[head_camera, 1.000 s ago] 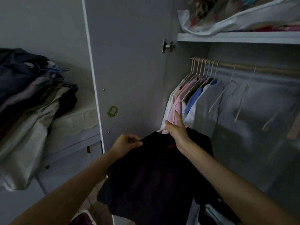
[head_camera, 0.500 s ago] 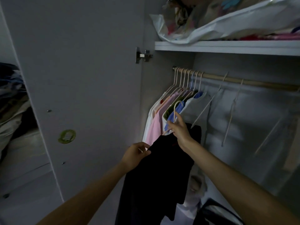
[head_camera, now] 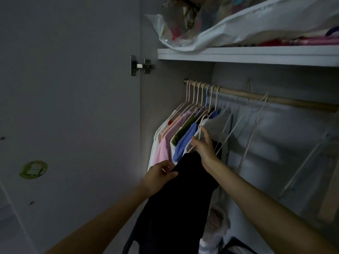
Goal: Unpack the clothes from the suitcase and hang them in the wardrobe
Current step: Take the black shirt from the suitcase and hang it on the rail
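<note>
At frame centre, the right hand (head_camera: 203, 145) pinches the thin pale wire hanger (head_camera: 200, 125) carrying a limp black garment (head_camera: 176, 208), below the round wooden rail (head_camera: 275, 99). The left hand (head_camera: 159, 174) pinches the soft cloth's left edge at lower centre, beside smooth hanging shirts (head_camera: 176, 136).

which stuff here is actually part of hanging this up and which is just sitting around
In use: black garment, its hanger, right hand, left hand, rail.
Lying about: plastic bag on the shelf, green sticker, door hinge.
</note>
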